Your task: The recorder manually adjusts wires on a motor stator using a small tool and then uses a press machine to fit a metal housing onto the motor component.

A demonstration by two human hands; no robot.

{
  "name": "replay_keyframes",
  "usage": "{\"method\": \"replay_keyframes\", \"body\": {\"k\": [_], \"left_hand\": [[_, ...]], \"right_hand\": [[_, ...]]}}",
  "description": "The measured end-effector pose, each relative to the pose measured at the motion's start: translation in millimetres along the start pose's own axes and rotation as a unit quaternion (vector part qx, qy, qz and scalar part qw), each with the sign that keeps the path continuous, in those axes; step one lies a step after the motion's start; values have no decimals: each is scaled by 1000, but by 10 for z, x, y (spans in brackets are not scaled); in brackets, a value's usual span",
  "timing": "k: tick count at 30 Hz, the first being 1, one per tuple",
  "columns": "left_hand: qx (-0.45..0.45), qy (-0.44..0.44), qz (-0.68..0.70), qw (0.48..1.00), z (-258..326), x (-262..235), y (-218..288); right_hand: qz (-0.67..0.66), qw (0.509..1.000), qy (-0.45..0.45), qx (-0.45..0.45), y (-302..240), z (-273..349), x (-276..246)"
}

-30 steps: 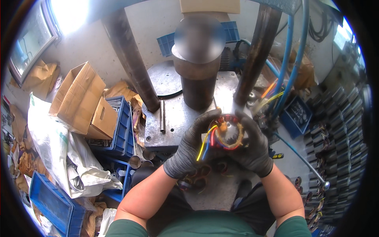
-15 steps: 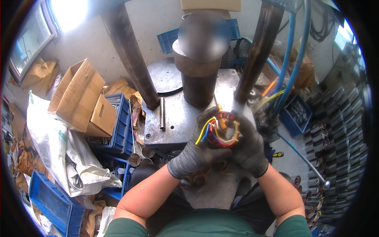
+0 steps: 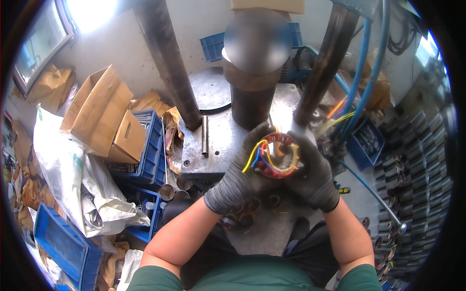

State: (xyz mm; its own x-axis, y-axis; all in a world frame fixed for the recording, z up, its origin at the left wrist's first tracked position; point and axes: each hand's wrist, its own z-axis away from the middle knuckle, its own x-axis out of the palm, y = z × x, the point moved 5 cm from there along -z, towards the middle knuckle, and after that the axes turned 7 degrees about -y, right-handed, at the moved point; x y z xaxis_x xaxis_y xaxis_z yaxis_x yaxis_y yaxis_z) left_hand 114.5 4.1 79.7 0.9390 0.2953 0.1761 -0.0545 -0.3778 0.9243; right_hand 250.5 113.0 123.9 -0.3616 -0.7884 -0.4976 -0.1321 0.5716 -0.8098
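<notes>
A ring-shaped motor stator (image 3: pixel 294 162) with red coils and a pale laced winding is held between my two gloved hands, in front of the press. Yellow, blue and red lead wires (image 3: pixel 251 159) curl out of its left side. My left hand (image 3: pixel 238 183), in a grey glove, grips the ring's left side. On the opposite side my right hand (image 3: pixel 314 182), gloved alike, closes round the ring. The fingers under the stator are partly hidden. Behind it stands the press's thick dark ram (image 3: pixel 251 104) above a metal plate (image 3: pixel 221 153).
A metal rod (image 3: pixel 205 136) lies on the plate between two steel columns (image 3: pixel 173 63). More stators (image 3: pixel 246 220) lie below my hands. Left are cardboard boxes (image 3: pixel 94 116), a white sack (image 3: pixel 63 160) and blue crates (image 3: pixel 60 237). Stacked metal cores (image 3: pixel 417 179) and a lever (image 3: pixel 371 194) are right.
The stator has tilted so that its ring shows rounder, and my right hand has shifted slightly outward round it. The whole view has moved a little.
</notes>
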Motion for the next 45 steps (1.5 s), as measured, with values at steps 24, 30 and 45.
{"method": "replay_keyframes", "body": {"k": [24,30,45], "left_hand": [[31,106,56,992,16,-362,45],[-46,160,454,875,86,-585,-431],[-104,149,478,859,46,-521,-370]], "right_hand": [[414,904,-105,-24,883,47,320],[399,908,-100,-82,1036,127,313],[400,900,-108,-135,894,191,209]]}}
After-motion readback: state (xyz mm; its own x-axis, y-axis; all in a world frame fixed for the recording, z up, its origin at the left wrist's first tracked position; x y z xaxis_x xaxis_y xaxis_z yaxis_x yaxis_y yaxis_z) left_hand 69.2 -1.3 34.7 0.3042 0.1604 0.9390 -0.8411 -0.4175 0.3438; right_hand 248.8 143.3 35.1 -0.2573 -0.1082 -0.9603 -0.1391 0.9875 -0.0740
